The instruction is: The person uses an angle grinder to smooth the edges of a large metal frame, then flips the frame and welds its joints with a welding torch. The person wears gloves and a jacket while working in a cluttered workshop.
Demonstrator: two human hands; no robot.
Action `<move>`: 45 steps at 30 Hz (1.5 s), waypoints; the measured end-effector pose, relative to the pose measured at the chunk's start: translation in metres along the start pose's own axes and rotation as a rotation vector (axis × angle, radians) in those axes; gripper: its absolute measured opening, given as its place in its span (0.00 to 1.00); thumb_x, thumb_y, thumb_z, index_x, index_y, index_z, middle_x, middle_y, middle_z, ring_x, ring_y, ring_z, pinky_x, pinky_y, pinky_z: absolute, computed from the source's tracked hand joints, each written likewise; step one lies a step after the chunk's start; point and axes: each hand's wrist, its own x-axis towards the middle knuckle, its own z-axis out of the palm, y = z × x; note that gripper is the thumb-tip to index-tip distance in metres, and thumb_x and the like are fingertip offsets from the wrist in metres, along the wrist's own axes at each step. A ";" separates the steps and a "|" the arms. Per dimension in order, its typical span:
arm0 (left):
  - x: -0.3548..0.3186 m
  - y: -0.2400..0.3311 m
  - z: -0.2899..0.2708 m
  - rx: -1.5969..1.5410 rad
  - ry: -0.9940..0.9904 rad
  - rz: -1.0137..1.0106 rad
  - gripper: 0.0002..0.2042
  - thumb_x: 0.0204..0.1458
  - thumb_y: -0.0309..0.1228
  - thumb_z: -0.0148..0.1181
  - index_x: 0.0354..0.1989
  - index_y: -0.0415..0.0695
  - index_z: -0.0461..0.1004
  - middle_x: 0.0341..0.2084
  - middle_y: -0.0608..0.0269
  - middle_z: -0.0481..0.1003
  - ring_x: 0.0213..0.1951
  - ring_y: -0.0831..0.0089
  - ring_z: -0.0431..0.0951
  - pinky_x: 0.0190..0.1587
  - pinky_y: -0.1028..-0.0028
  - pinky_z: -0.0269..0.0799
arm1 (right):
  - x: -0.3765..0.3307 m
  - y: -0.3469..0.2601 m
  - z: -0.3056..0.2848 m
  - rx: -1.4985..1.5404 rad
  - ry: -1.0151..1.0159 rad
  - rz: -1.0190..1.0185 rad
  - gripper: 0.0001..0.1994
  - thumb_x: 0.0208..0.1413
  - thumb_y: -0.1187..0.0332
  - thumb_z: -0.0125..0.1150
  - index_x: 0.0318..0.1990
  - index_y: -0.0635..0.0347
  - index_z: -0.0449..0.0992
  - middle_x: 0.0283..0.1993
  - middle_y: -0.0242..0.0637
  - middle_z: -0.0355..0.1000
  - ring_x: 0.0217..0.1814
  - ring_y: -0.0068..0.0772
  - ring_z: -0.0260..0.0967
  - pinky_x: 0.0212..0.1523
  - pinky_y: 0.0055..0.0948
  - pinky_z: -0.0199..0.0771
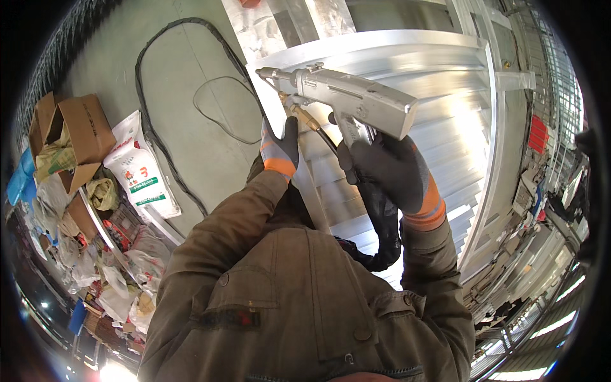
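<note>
In my right hand (396,170), gloved in black with an orange cuff, is a silver handheld welding gun (359,94). The fingers wrap round its handle, and the nozzle points left at the corner of a bright metal frame (382,42). A brass fitting (308,119) and thin feed line run below the nozzle; a thick black sleeved cable (384,223) hangs from the handle toward my body. My left hand (280,149), in a grey and black glove, grips the frame's left side bar just below the nozzle. Shiny slats (439,146) fill the frame.
A black cable (141,89) loops across the green floor at left. Beyond it stand an open cardboard box (86,130), a white printed sack (141,169) and heaped plastic bags (118,286). A red crate (538,134) and stacked metal pieces lie at right.
</note>
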 end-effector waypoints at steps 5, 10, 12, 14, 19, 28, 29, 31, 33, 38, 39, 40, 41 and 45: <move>-0.002 0.017 -0.005 0.144 0.015 0.074 0.25 0.67 0.40 0.67 0.66 0.37 0.74 0.55 0.40 0.81 0.57 0.42 0.80 0.61 0.55 0.75 | 0.033 -0.031 0.008 -0.144 -0.050 0.153 0.19 0.71 0.60 0.69 0.60 0.65 0.80 0.34 0.31 0.78 0.34 0.22 0.75 0.35 0.28 0.77; 0.000 0.014 -0.009 0.172 0.048 0.102 0.28 0.64 0.44 0.69 0.66 0.38 0.74 0.54 0.40 0.81 0.58 0.39 0.80 0.60 0.51 0.76 | 0.062 -0.034 0.022 -0.295 0.028 0.108 0.15 0.71 0.62 0.69 0.54 0.65 0.80 0.33 0.30 0.76 0.30 0.21 0.74 0.32 0.28 0.75; 0.004 0.007 -0.011 0.224 0.040 0.098 0.32 0.62 0.47 0.70 0.67 0.37 0.74 0.58 0.37 0.80 0.61 0.37 0.78 0.64 0.49 0.74 | 0.074 -0.030 0.024 -0.380 0.040 0.056 0.14 0.71 0.62 0.69 0.53 0.65 0.81 0.33 0.30 0.76 0.30 0.21 0.74 0.31 0.28 0.75; 0.006 0.001 -0.010 0.316 0.056 0.033 0.35 0.61 0.49 0.70 0.69 0.35 0.73 0.60 0.35 0.79 0.63 0.36 0.77 0.66 0.48 0.73 | 0.080 -0.026 0.024 -0.405 0.007 0.061 0.14 0.73 0.66 0.65 0.56 0.67 0.79 0.32 0.32 0.75 0.30 0.23 0.72 0.32 0.28 0.74; 0.005 -0.004 -0.012 0.324 0.022 0.031 0.40 0.61 0.54 0.69 0.71 0.33 0.71 0.63 0.32 0.77 0.65 0.34 0.75 0.69 0.48 0.72 | 0.083 -0.008 0.028 -0.403 0.007 0.104 0.14 0.71 0.65 0.68 0.55 0.66 0.79 0.33 0.31 0.76 0.31 0.22 0.73 0.32 0.28 0.75; 0.005 0.005 -0.012 0.301 0.021 0.005 0.40 0.60 0.55 0.69 0.71 0.33 0.71 0.63 0.32 0.77 0.65 0.35 0.77 0.69 0.50 0.73 | 0.090 0.012 0.017 -0.573 0.005 0.027 0.16 0.69 0.66 0.72 0.57 0.65 0.79 0.38 0.31 0.78 0.35 0.21 0.75 0.32 0.28 0.79; 0.003 0.005 -0.012 0.301 0.022 -0.003 0.41 0.60 0.55 0.69 0.71 0.33 0.71 0.63 0.32 0.77 0.65 0.35 0.77 0.69 0.50 0.73 | 0.089 0.014 0.016 -0.581 -0.007 0.018 0.16 0.69 0.66 0.72 0.58 0.65 0.79 0.38 0.31 0.78 0.35 0.21 0.75 0.32 0.28 0.79; 0.003 0.006 -0.012 0.335 0.040 0.010 0.41 0.60 0.55 0.69 0.72 0.33 0.71 0.63 0.33 0.78 0.65 0.35 0.77 0.69 0.50 0.73 | 0.089 0.015 0.016 -0.592 -0.005 0.023 0.17 0.68 0.66 0.72 0.59 0.65 0.79 0.38 0.31 0.78 0.35 0.21 0.75 0.32 0.28 0.79; 0.003 0.006 -0.011 0.334 0.034 0.006 0.42 0.60 0.55 0.70 0.72 0.32 0.70 0.63 0.33 0.77 0.65 0.35 0.76 0.69 0.50 0.72 | 0.089 0.015 0.017 -0.564 -0.027 -0.001 0.17 0.68 0.66 0.72 0.59 0.65 0.79 0.38 0.31 0.78 0.35 0.21 0.75 0.32 0.28 0.79; 0.004 0.003 -0.009 0.350 0.041 -0.018 0.44 0.59 0.56 0.70 0.73 0.32 0.69 0.66 0.32 0.75 0.69 0.37 0.74 0.72 0.52 0.71 | 0.095 0.012 0.021 -0.561 -0.040 -0.053 0.17 0.68 0.66 0.72 0.58 0.65 0.80 0.35 0.30 0.78 0.32 0.20 0.74 0.31 0.27 0.76; 0.004 0.002 -0.009 0.355 0.047 -0.018 0.44 0.59 0.56 0.70 0.73 0.31 0.69 0.67 0.32 0.74 0.69 0.37 0.73 0.72 0.52 0.70 | 0.096 0.014 0.022 -0.563 -0.024 -0.059 0.16 0.69 0.65 0.72 0.57 0.66 0.81 0.33 0.30 0.78 0.31 0.19 0.73 0.30 0.28 0.74; 0.004 0.000 -0.009 0.359 0.053 -0.017 0.45 0.59 0.57 0.70 0.74 0.31 0.68 0.67 0.32 0.74 0.70 0.38 0.73 0.73 0.52 0.70 | 0.098 0.014 0.023 -0.559 -0.020 -0.067 0.16 0.69 0.64 0.72 0.56 0.66 0.82 0.31 0.30 0.79 0.30 0.18 0.73 0.29 0.28 0.73; 0.004 -0.001 -0.009 0.370 0.039 -0.040 0.45 0.59 0.57 0.70 0.74 0.31 0.68 0.68 0.32 0.73 0.70 0.38 0.72 0.73 0.52 0.69 | 0.099 0.015 0.023 -0.578 -0.018 -0.058 0.16 0.69 0.64 0.72 0.55 0.66 0.82 0.32 0.30 0.78 0.30 0.19 0.73 0.30 0.27 0.74; 0.004 -0.003 -0.009 0.330 0.024 -0.033 0.46 0.59 0.58 0.70 0.75 0.31 0.67 0.68 0.33 0.73 0.70 0.38 0.72 0.74 0.52 0.68 | 0.101 0.018 0.020 -0.586 -0.027 -0.044 0.14 0.68 0.64 0.73 0.52 0.64 0.81 0.33 0.29 0.77 0.31 0.20 0.73 0.30 0.27 0.76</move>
